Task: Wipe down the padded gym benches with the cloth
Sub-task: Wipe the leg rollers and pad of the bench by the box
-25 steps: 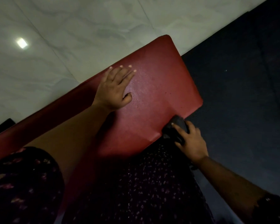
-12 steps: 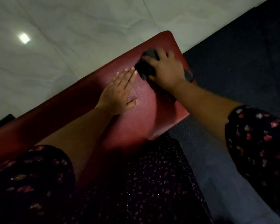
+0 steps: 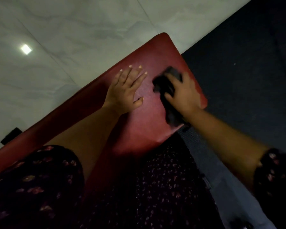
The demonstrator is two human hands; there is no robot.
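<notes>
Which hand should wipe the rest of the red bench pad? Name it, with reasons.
Right. The right hand grips the dark cloth against the red bench pad; the left hand lies flat on the pad, fingers spread, holding nothing.

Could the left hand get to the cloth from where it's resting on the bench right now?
Probably yes. The left hand lies flat on the red bench right beside the cloth, only bare padding between them. The right hand holds the cloth, though, covering much of it.

Dark cloth (image 3: 163, 83) blurred and partly covered by the right hand (image 3: 185, 95), bench (image 3: 147, 126) cut off at the left edge, near part hidden by patterned clothing (image 3: 155, 187)
</notes>
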